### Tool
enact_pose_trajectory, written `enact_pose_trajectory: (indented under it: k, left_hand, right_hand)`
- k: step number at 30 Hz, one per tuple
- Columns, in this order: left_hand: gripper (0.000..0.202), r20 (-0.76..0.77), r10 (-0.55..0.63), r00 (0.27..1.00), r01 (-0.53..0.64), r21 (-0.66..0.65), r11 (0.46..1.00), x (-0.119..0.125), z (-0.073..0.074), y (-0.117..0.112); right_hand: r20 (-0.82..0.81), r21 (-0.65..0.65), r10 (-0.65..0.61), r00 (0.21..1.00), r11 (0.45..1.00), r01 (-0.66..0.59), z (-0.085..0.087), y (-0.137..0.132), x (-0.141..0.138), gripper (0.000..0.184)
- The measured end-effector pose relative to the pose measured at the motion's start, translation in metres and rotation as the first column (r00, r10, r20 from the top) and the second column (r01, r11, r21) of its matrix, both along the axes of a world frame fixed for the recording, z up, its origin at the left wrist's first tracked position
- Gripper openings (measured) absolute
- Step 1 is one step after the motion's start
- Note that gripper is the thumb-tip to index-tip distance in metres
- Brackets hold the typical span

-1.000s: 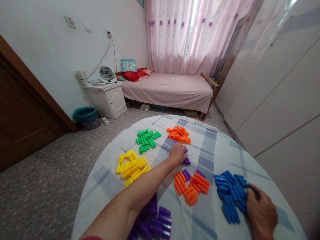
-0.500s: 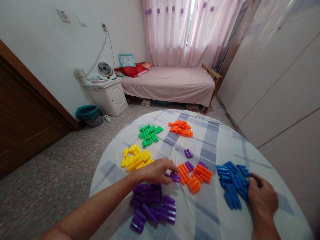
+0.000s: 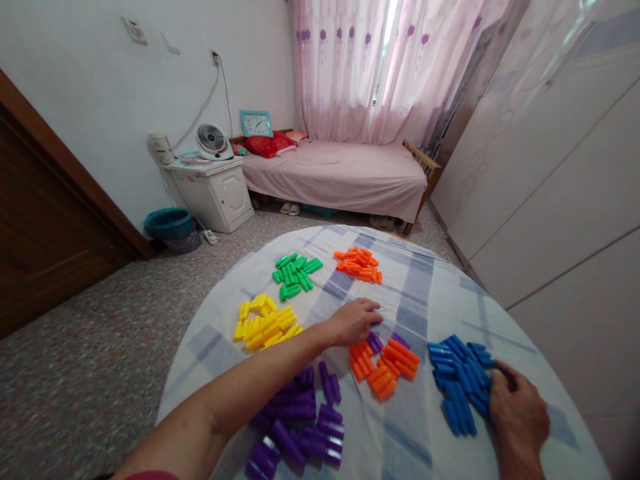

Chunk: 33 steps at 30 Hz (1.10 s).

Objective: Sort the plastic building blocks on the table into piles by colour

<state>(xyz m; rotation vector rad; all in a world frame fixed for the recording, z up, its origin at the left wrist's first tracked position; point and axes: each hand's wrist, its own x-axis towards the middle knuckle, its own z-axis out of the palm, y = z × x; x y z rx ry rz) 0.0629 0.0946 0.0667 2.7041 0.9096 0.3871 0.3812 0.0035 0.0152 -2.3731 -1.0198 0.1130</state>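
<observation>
My left hand (image 3: 355, 322) reaches across the table, its fingertips closed round a small purple plastic piece (image 3: 375, 312) that they partly hide. Just below it lie joined orange tube-like pieces (image 3: 400, 358), with other purple pieces (image 3: 373, 342) among them. Under my left forearm is a pile of larger purple pieces (image 3: 320, 440), partly covered by the arm. Resting on the cloth at the right, my right hand (image 3: 519, 408) touches the edge of a pile of blue pieces (image 3: 463, 373). Its fingers are loosely bent and apart, with nothing visible in them.
Yellow pieces (image 3: 267, 323), green pieces (image 3: 295, 275) and a second orange pile (image 3: 357, 265) lie on the round table's checked cloth (image 3: 425, 427). Beyond are a bed (image 3: 340, 170), a white cabinet (image 3: 213, 197) with a fan (image 3: 213, 140), and a bin (image 3: 173, 230).
My left hand has let go of a purple piece beside the large purple pile and moved forward and right to another purple piece. My right hand stays by the blue pile.
</observation>
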Motion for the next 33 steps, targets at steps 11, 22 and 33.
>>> enact_pose_trajectory:
  k: [11, 22, 33]
  left_hand:
    - [0.022, -0.151, 0.058, 0.987, -0.052, 0.043, 0.998, 0.005, 0.01, 0.015]
    - [0.036, -0.069, -0.134, 0.989, 0.103, -0.337, 0.936, -0.076, 0.047, -0.099]
    - [0.032, -0.096, 0.162, 0.982, -0.172, -0.111, 0.979, 0.008, 0.006, -0.035]
  right_hand:
    - [-0.03, 0.009, -0.013, 0.999, 1.0, 0.013, -0.001, -0.001, -0.001, 0.046]
    - [0.005, 0.023, 0.01, 1.0, 1.0, -0.01, -0.004, -0.001, 0.0, 0.047]
    - [-0.02, -0.006, -0.001, 1.0, 1.0, 0.001, -0.005, 0.001, 0.003, 0.048]
